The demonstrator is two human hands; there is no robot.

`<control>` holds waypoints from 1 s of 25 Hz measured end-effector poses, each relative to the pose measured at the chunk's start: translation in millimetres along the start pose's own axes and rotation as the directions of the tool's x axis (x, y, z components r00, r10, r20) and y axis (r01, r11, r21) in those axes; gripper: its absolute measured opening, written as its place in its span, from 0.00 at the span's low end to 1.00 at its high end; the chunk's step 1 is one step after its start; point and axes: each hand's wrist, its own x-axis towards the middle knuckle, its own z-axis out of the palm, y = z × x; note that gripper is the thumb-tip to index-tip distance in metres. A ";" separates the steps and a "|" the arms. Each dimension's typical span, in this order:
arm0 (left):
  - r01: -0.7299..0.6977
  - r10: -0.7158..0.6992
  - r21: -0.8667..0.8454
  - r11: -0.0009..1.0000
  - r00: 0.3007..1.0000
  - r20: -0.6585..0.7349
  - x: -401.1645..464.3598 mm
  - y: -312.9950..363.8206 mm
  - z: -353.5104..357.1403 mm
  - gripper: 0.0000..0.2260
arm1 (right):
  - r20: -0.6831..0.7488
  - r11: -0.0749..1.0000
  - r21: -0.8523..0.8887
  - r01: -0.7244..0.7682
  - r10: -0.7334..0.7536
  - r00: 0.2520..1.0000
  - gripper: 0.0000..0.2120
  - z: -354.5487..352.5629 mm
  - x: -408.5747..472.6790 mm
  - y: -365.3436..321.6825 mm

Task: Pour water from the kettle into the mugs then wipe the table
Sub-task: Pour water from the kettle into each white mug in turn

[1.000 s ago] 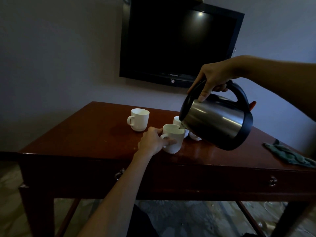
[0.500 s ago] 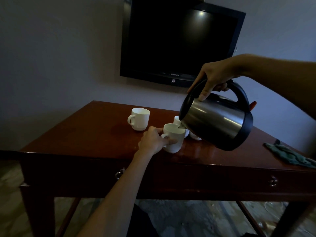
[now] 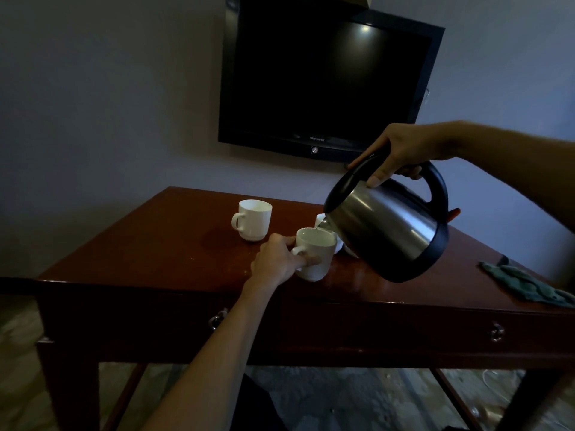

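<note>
Both hands are busy: my right hand [image 3: 401, 147] is wrapped round the black handle of the steel kettle [image 3: 389, 228] and holds it tilted in the air, spout down over the near mug [image 3: 314, 258]. My left hand [image 3: 278, 259] grips that mug by its handle, and the mug stands on the wooden table [image 3: 149, 247]. Beyond my left hand a second mug [image 3: 252, 219] stands apart, handle to the left. Behind the near mug, partly hidden by the kettle, more white cups [image 3: 321, 219] peek out. Far off to the right of the kettle, a green cloth [image 3: 525, 284] lies at the table's edge.
</note>
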 end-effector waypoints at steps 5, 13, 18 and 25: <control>-0.004 0.006 0.029 1.000 0.999 -0.048 -4.3 3.6 5.0 0.26 | -0.169 0.974 0.226 0.025 0.014 0.986 0.23 18.2 -24.2 38.5; 0.111 -0.057 0.152 0.982 0.945 -0.321 -8.3 11.5 21.6 0.22 | -0.459 0.758 0.632 0.163 0.197 0.866 0.23 72.9 -53.2 100.6; 0.177 -0.093 0.138 0.974 0.879 -0.467 10.5 14.8 34.4 0.20 | -0.491 0.689 0.693 0.213 0.235 0.839 0.24 100.1 -46.3 123.7; 0.229 -0.120 0.154 0.961 0.850 -0.513 50.4 15.1 54.2 0.16 | -0.500 0.624 0.730 0.279 0.209 0.840 0.26 117.7 -41.7 145.1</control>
